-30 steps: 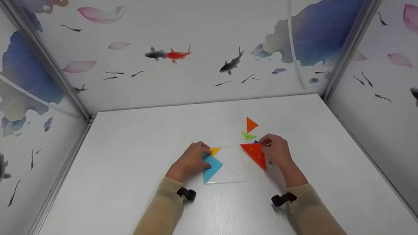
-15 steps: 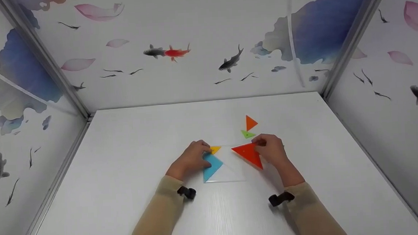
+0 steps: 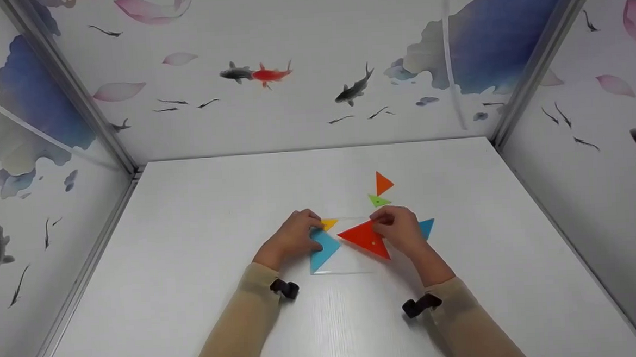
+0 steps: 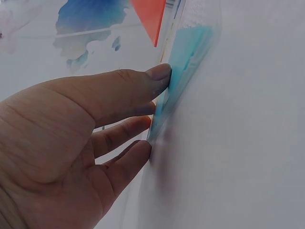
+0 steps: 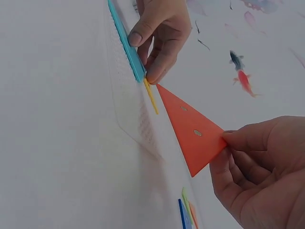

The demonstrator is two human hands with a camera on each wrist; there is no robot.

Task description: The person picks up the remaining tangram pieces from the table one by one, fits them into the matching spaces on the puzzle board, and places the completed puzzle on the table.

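The right hand (image 3: pixel 402 231) pinches a red triangular tangram piece (image 3: pixel 360 239) by one edge between thumb and fingers. This piece is tilted above a clear square tray (image 3: pixel 344 268), and two small holes show in it in the right wrist view. At the tray's left side, the left hand (image 3: pixel 291 238) rests its thumb on a large light-blue triangle (image 3: pixel 326 250). Its other fingertips touch down along the tray's left edge and beside a small yellow triangle (image 3: pixel 329 223). Both of these pieces lie in the tray, partly covered by the left hand.
Beyond the right hand lie an orange triangle (image 3: pixel 384 183) and a small green triangle (image 3: pixel 378 201). A blue piece (image 3: pixel 427 229) sticks out from behind the right hand. White printed walls enclose the white table (image 3: pixel 216 205) at the back and both sides.
The right hand has carried the red triangle leftward over the tray, turning and tilting it. The blue piece behind that hand has come into view. The left hand stays in place.
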